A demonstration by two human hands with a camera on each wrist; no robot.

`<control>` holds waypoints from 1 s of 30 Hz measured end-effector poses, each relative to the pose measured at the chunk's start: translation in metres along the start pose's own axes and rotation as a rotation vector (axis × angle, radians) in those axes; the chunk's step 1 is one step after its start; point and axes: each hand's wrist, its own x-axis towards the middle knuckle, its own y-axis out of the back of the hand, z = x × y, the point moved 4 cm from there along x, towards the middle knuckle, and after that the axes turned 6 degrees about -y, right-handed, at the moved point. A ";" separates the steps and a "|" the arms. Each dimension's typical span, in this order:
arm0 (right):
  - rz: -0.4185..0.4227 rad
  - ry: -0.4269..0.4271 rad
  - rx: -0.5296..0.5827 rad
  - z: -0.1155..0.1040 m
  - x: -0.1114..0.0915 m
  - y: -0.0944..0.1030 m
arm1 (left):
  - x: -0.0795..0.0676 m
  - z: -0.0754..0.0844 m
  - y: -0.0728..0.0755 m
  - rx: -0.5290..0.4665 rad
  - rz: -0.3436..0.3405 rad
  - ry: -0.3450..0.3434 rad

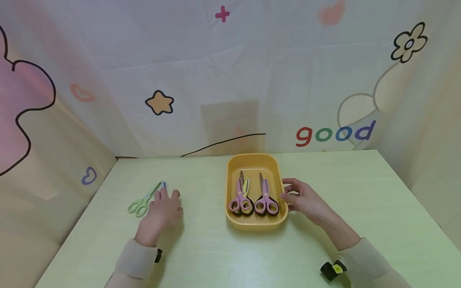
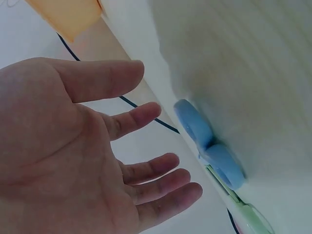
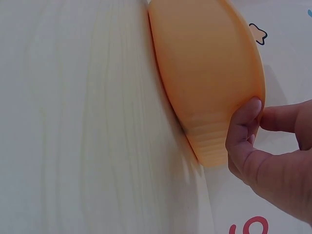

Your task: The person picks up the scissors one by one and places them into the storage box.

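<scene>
My left hand (image 1: 163, 214) is held over the table with its fingers spread and relaxed, holding nothing. Beneath its fingertips lies a pair of scissors with blue handles (image 2: 222, 165), mostly covered by the hand in the head view. Green scissors (image 1: 143, 202) lie just left of that hand, handles toward me. With thumb and fingers my right hand (image 1: 304, 200) pinches the right rim of a yellow plastic tray (image 1: 253, 226). Inside the tray rest several scissors in two groups, pink-handled ones (image 1: 266, 202) on top of dark-handled ones, with yellow showing in the left group.
The pale green table (image 1: 201, 256) ends at the back against a printed curtain (image 1: 180, 52), with more curtain at both sides. The tray stands near the back edge, a little right of the middle. Each wrist wears a small black device (image 1: 332, 270).
</scene>
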 end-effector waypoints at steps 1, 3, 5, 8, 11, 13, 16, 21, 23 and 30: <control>0.000 -0.002 -0.001 0.000 0.000 0.000 | 0.000 -0.001 0.000 0.000 -0.002 0.008; 0.000 -0.005 -0.004 0.001 0.000 0.000 | 0.000 -0.004 -0.001 -0.002 -0.003 0.019; 0.003 -0.010 -0.007 0.001 0.000 -0.001 | -0.001 -0.006 -0.001 -0.006 -0.003 0.027; 0.005 -0.013 -0.011 0.000 0.000 -0.001 | -0.002 -0.009 -0.001 -0.018 -0.002 0.032; 0.004 -0.009 -0.010 -0.001 -0.001 -0.001 | -0.002 -0.013 -0.003 -0.033 -0.002 0.044; 0.002 -0.003 -0.009 -0.001 -0.001 -0.001 | -0.002 -0.015 -0.004 -0.040 -0.006 0.053; -0.001 0.003 -0.007 -0.001 -0.001 0.000 | -0.001 -0.017 -0.007 -0.049 -0.018 0.065; -0.004 0.001 -0.007 -0.001 0.000 0.000 | 0.000 -0.019 -0.009 -0.046 -0.033 0.059; -0.003 -0.003 -0.010 0.000 0.001 0.000 | 0.001 -0.019 -0.010 -0.044 -0.031 0.053; -0.004 0.006 -0.009 -0.001 0.001 0.000 | 0.004 -0.015 -0.010 -0.028 -0.021 0.004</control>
